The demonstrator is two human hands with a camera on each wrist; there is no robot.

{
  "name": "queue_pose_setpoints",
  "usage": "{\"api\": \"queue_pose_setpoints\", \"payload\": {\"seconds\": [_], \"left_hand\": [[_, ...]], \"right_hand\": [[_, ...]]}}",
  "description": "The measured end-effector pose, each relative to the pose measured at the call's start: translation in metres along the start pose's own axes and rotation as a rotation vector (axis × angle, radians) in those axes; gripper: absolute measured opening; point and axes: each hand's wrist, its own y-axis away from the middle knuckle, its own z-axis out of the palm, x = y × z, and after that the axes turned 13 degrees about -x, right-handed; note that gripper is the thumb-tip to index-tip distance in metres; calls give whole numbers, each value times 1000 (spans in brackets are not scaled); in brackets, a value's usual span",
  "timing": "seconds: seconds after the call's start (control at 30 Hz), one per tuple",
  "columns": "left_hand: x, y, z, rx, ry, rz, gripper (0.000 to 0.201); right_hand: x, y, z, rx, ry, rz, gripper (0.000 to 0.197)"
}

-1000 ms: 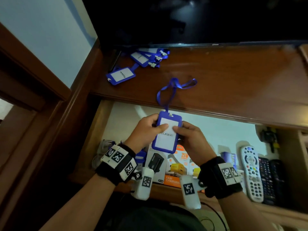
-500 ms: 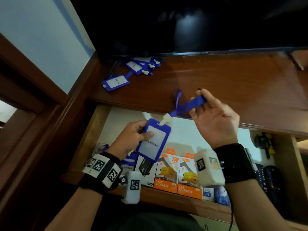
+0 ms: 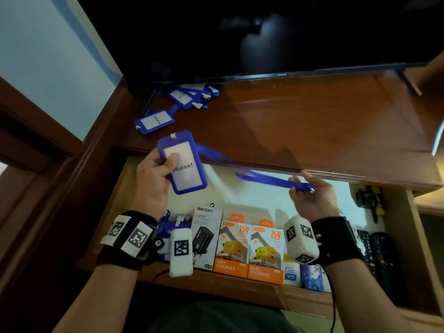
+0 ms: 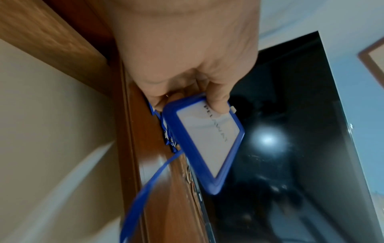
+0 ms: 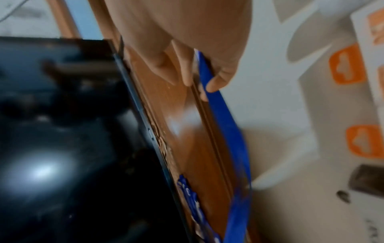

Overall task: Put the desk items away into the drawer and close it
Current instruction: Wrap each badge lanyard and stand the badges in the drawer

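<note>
Below, open drawer, charger boxes, remotes inside

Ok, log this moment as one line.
left hand: holds badge | right hand: pinches strap | drawer: open | badges left on desk

Setting: office or reception desk, possibly with a small stockroom use. Evidence: polished wood worktop under a dark flat screen; several blue visitor badge holders printed "PELAWAT"; open drawer holding boxed fast chargers in retail packaging and remote controls. Pale blue wall, wood trim at left.
</note>
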Motion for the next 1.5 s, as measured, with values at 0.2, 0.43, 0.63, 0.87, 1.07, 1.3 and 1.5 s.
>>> {"api": "queue_pose_setpoints", "payload": {"seconds": [0.2,0.43,0.63,0.87,1.07,1.3,1.5], "left_hand": [[-2,11,28,-203,-214,-121,21],[-2,27,46,-502,-243,-200,26],[-1,35,37,-369,-173,-140,26],[-3,32,22,-192,-38,-113,20],[8,21,-18,-353,-64,-282,30],[25,15,-74,-656,-41,-389,40],[22,15,-108,-796,30,-526,46]], "right_hand": [[16,19,14,33,635,159,27],[44,57,59,-465,732,-12,47],[64,79,71,-618,809,-60,60],[89,98,95,-672,941,-230,19],[108,105,109,-613,1027,-169,17],[125,112,121,-660,1078,30,18],[148,116,135,-676,1102,80,33]]}}
